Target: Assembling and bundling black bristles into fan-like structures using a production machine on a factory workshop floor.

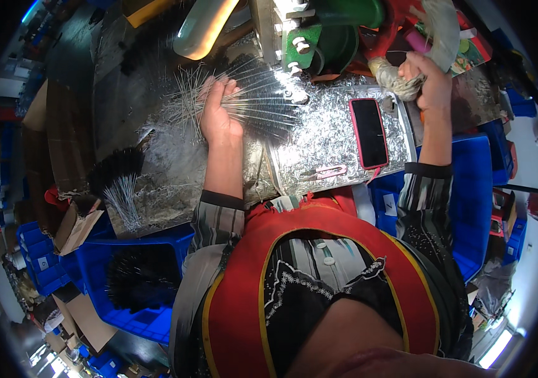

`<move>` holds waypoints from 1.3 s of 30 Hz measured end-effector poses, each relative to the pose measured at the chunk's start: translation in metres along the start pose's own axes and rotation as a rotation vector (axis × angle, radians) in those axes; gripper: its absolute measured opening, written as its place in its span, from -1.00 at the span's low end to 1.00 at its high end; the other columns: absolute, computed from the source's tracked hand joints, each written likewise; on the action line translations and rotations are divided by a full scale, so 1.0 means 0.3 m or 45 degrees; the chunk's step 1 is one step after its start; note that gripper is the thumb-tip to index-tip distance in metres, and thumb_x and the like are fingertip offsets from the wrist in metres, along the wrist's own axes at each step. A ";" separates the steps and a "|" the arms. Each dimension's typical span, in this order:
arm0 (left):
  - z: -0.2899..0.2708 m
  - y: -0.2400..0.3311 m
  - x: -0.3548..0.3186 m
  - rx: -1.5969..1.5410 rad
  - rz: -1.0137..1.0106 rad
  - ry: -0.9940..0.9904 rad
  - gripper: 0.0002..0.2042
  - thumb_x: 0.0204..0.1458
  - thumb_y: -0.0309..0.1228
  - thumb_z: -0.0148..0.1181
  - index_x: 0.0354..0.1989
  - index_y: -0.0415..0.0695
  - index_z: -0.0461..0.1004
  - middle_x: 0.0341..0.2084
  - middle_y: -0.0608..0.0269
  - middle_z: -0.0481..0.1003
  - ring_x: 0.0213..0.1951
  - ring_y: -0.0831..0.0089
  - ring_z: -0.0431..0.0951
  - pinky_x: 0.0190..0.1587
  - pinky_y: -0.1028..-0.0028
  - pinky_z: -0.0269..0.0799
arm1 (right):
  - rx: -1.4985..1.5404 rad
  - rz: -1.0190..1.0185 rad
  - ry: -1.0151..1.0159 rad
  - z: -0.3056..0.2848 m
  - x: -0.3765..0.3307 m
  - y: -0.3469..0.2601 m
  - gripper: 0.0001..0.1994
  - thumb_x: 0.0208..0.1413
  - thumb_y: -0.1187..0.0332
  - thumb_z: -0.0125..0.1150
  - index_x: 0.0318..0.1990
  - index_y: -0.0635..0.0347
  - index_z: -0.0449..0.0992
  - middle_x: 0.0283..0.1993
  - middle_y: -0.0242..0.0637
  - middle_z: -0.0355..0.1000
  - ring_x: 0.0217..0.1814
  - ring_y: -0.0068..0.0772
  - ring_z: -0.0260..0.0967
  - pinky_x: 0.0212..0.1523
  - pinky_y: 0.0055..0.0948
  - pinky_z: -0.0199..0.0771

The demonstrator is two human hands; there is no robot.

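Note:
A fanned bundle of thin metal wires (262,107) lies across my left hand (221,116), whose fingers curl around it above the bench. The wires spread rightward toward the base of a green machine (338,47), and their other ends stick out left of my fingers. A grey haze around the right-hand ends may be fine bristles; I cannot tell. My right hand (429,82) is closed around a handle wrapped in pale rope (398,79), beside a red curved part (385,38) of the machine.
A phone (370,133) with a red case lies on the foil-covered bench (319,138), near a small pink-handled tool (330,171). Wire-stemmed black brushes (124,192) rest at the left edge. Blue bins (464,208) stand at both sides. A lamp (202,28) hangs above.

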State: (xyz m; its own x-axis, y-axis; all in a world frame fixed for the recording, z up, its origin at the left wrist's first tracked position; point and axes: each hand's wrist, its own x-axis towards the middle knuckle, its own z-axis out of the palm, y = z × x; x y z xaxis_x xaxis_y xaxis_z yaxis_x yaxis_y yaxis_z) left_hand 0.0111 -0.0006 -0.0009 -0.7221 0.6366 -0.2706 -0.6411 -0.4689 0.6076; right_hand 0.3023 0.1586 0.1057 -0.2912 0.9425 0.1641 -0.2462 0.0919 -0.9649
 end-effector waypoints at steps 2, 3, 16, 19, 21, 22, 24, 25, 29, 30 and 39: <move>0.002 0.003 0.000 0.009 0.001 0.020 -0.74 -0.09 -0.59 0.08 -0.18 -0.24 0.29 -0.36 0.04 0.43 -0.32 0.25 0.48 -0.29 0.37 0.46 | -0.170 0.124 0.071 0.024 0.010 -0.062 -0.74 -0.22 0.41 0.18 -0.80 0.22 0.28 -0.79 -0.31 0.22 -0.73 -0.46 0.23 -0.63 -0.54 0.21; 0.010 0.002 -0.003 0.010 -0.003 0.037 -0.74 -0.09 -0.59 0.08 -0.18 -0.24 0.29 -0.37 0.04 0.43 -0.33 0.25 0.48 -0.29 0.37 0.46 | -0.173 0.122 0.079 0.033 0.007 -0.098 -0.74 -0.22 0.41 0.18 -0.80 0.22 0.28 -0.79 -0.31 0.22 -0.73 -0.46 0.23 -0.63 -0.54 0.21; 0.004 -0.008 0.007 -0.033 -0.015 0.008 -0.76 -0.08 -0.60 0.07 -0.19 -0.25 0.29 -0.34 0.01 0.42 -0.29 0.22 0.47 -0.27 0.35 0.45 | 0.042 -0.320 -0.164 -0.019 -0.026 0.125 -0.83 -0.15 0.53 0.05 -0.71 0.31 0.33 -0.72 -0.27 0.26 -0.62 -0.43 0.24 -0.47 -0.48 0.29; -0.003 -0.013 0.007 -0.067 -0.014 0.002 -0.77 -0.07 -0.60 0.07 -0.19 -0.26 0.29 -0.33 0.00 0.41 -0.27 0.20 0.46 -0.25 0.34 0.45 | -0.127 -0.034 -0.010 0.024 -0.020 0.017 -0.70 -0.09 0.46 -0.04 -0.82 0.17 0.17 -0.77 -0.31 0.12 -0.64 -0.43 0.13 -0.39 -0.45 0.21; 0.000 -0.009 0.004 0.012 0.019 0.028 -0.68 -0.06 -0.57 0.05 -0.09 -0.32 0.22 -0.25 -0.02 0.38 -0.23 0.22 0.43 -0.16 0.35 0.38 | -0.156 0.033 0.038 0.030 -0.017 -0.029 -0.69 -0.09 0.42 -0.01 -0.82 0.17 0.18 -0.77 -0.32 0.11 -0.62 -0.42 0.14 -0.38 -0.47 0.19; 0.004 -0.006 0.006 -0.008 0.024 0.043 -0.76 -0.08 -0.58 0.08 -0.20 -0.27 0.29 -0.32 -0.01 0.42 -0.27 0.19 0.46 -0.22 0.32 0.44 | -0.193 0.110 0.047 0.020 -0.011 -0.049 -0.69 -0.09 0.42 0.01 -0.82 0.17 0.18 -0.77 -0.32 0.12 -0.62 -0.42 0.15 -0.40 -0.47 0.19; 0.017 -0.008 0.004 -0.017 0.019 0.043 -0.76 -0.08 -0.58 0.08 -0.20 -0.27 0.29 -0.33 -0.01 0.42 -0.27 0.20 0.46 -0.22 0.32 0.44 | -0.227 0.156 0.040 0.043 -0.009 -0.098 -0.69 -0.11 0.41 0.05 -0.81 0.18 0.19 -0.74 -0.31 0.15 -0.64 -0.40 0.16 -0.47 -0.48 0.19; 0.019 -0.007 0.006 -0.024 0.015 0.046 -0.77 -0.08 -0.58 0.08 -0.20 -0.27 0.30 -0.34 -0.01 0.43 -0.27 0.20 0.46 -0.23 0.33 0.44 | -0.225 0.159 0.037 0.045 -0.008 -0.093 -0.69 -0.11 0.41 0.05 -0.81 0.18 0.19 -0.74 -0.31 0.15 -0.64 -0.40 0.16 -0.47 -0.48 0.19; 0.021 -0.006 0.009 0.019 0.010 0.036 -0.67 -0.05 -0.53 0.07 -0.09 -0.30 0.22 -0.26 0.00 0.38 -0.23 0.22 0.43 -0.19 0.35 0.39 | -0.096 -0.224 0.029 0.031 -0.024 0.017 -0.81 -0.13 0.50 0.05 -0.71 0.26 0.27 -0.73 -0.29 0.21 -0.68 -0.44 0.18 -0.54 -0.48 0.24; 0.019 -0.004 0.012 0.017 0.017 0.037 -0.67 -0.05 -0.53 0.07 -0.09 -0.30 0.22 -0.26 0.00 0.38 -0.23 0.22 0.43 -0.19 0.35 0.39 | 0.001 -0.459 0.035 0.026 -0.025 0.086 -0.87 -0.15 0.53 0.07 -0.66 0.31 0.33 -0.73 -0.28 0.26 -0.69 -0.47 0.23 -0.57 -0.51 0.26; -0.022 0.046 -0.014 0.266 -0.334 -0.246 -0.76 -0.16 -0.57 0.18 -0.28 -0.28 0.33 -0.37 0.01 0.44 -0.30 0.24 0.48 -0.22 0.36 0.46 | -0.015 -0.576 -0.112 0.012 -0.016 0.171 -0.92 -0.11 0.59 -0.02 -0.59 0.34 0.32 -0.71 -0.27 0.25 -0.66 -0.48 0.21 -0.43 -0.44 0.32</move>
State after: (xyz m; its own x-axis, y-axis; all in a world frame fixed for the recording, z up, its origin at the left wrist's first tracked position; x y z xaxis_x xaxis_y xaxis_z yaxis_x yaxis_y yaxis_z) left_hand 0.0036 -0.0139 0.0037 -0.4654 0.8314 -0.3037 -0.7165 -0.1525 0.6807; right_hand 0.2877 0.1577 0.0561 -0.2345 0.7758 0.5858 -0.3562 0.4921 -0.7943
